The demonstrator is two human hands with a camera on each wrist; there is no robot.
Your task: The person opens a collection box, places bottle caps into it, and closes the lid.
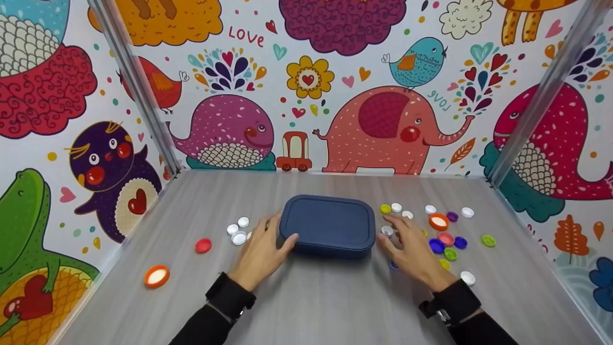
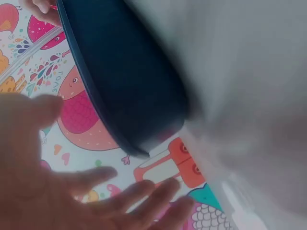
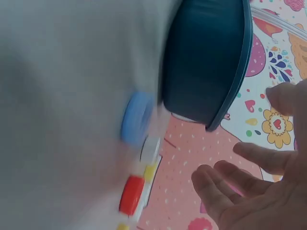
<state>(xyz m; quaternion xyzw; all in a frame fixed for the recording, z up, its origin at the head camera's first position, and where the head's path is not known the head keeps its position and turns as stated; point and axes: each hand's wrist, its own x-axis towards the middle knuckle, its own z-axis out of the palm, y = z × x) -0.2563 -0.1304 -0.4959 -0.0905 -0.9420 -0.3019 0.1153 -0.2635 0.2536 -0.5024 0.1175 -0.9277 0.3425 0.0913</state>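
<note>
A dark blue rectangular lidded box (image 1: 327, 223) sits in the middle of the table, its lid on. At its left end is my left hand (image 1: 261, 249), fingers spread and thumb by the front corner. The left wrist view shows these fingers (image 2: 139, 203) relaxed, with nothing held. My right hand (image 1: 412, 249) is beside the box's right end, thumb and fingers apart and empty. In the right wrist view, a gap separates those fingers (image 3: 261, 158) from the box wall (image 3: 206, 57). Under and around the right hand lie several small bottle caps, some hidden by it.
Right of the box are scattered caps, among them an orange-rimmed cap (image 1: 438, 221), a blue cap (image 1: 436, 246) and a white cap (image 1: 467, 278). On the left lie white caps (image 1: 239, 237), a red cap (image 1: 203, 246) and another orange-rimmed cap (image 1: 157, 276). Patterned walls (image 1: 306, 115) enclose the table.
</note>
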